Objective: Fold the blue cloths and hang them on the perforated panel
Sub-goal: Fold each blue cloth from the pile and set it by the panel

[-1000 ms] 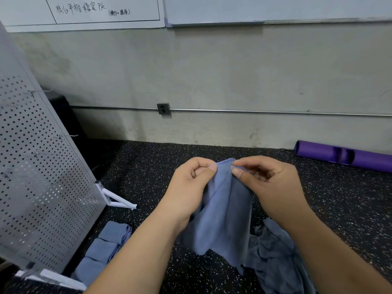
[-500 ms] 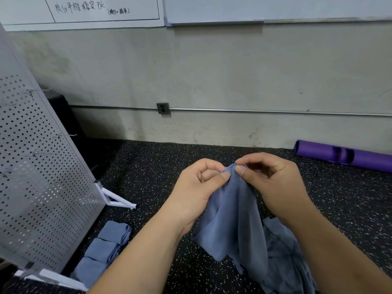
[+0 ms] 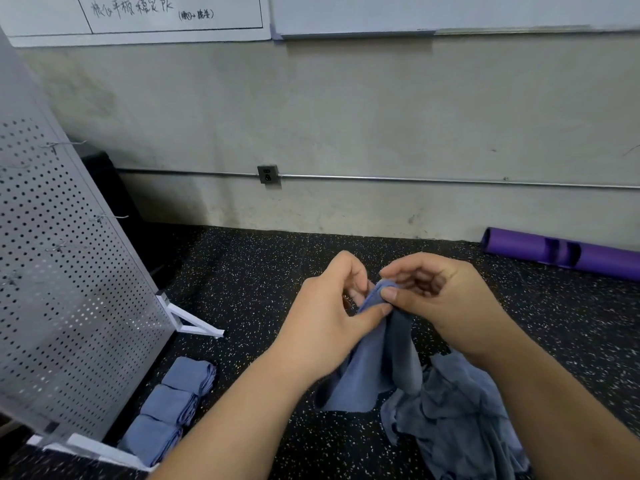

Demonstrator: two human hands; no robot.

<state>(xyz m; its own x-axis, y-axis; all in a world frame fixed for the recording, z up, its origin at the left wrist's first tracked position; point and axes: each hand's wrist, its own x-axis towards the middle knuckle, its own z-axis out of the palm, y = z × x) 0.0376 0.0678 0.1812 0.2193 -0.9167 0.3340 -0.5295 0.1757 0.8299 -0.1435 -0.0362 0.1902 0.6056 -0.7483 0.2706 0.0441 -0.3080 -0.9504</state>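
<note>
Two grips — left hand (image 3: 325, 317), right hand (image 3: 450, 303) — clamped on one limp, creased blue cloth (image 3: 375, 368); whiteboard (image 3: 221, 8) writing ends "PK".

Head camera faces forward-down, close above left hand (image 3: 325, 320) and right hand (image 3: 446, 301).

Blue cloth (image 3: 372, 365) hangs pinched at top; crumpled pile (image 3: 460, 420) alongside; folded cloths (image 3: 169, 407) beside perforated panel (image 3: 69, 306).

Left edge cuts perforated panel (image 3: 69, 271); right edge purple roller (image 3: 519, 247); bottom edge loose cloth pile (image 3: 460, 410)
</note>
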